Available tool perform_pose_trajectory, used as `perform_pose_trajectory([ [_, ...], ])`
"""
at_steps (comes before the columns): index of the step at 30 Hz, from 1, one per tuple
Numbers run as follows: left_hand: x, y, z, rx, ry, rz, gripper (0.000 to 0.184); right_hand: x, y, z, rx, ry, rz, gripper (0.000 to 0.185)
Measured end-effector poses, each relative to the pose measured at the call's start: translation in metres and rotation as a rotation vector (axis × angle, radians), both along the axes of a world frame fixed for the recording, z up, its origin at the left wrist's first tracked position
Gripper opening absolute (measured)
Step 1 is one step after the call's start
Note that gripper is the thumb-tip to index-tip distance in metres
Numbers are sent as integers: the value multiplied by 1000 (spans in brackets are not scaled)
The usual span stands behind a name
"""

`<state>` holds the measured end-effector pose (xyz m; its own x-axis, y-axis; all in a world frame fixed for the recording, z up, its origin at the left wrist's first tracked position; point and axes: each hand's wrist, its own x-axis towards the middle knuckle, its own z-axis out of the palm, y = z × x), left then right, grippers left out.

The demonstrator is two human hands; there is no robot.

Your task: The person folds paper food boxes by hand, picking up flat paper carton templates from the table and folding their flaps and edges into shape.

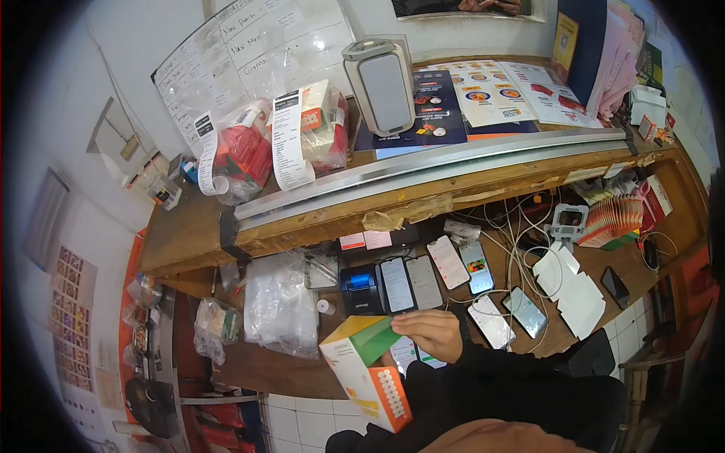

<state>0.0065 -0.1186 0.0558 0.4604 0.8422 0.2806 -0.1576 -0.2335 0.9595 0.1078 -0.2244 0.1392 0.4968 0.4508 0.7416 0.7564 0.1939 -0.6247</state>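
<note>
Head camera view: the right hand [429, 332] pinches the upper edge of a green panel on a carton [368, 371], thumb and fingertips closed together on it. I cannot tell how the left hand stands. The carton, coloured white, green, yellow and orange, is tilted at the near edge of the desk [298, 374], partly in front of two lit phones [404, 352]. Just beyond it stands a small black printer [362, 293] with a blue part on top, and beside that a phone [396, 285] with a lit screen. More phones lie to the right among white cables [515, 241], near an unfolded white box [570, 291]. Left of the printer is a heap of clear plastic bags [279, 306]. On the shelf [302, 226] above, two bagged packages [245, 153] bear long receipts [291, 140], near an upright lamp [387, 90].
</note>
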Motion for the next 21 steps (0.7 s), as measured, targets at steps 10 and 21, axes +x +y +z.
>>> perform_pose_trajectory([
  [10,-8,-11,23,-121,8,-192,26,-3,-9,12,-121,-11,21,13],
  [21,-12,0,22,-81,40,-148,24,1,-15,8,-171,398,169,2],
])
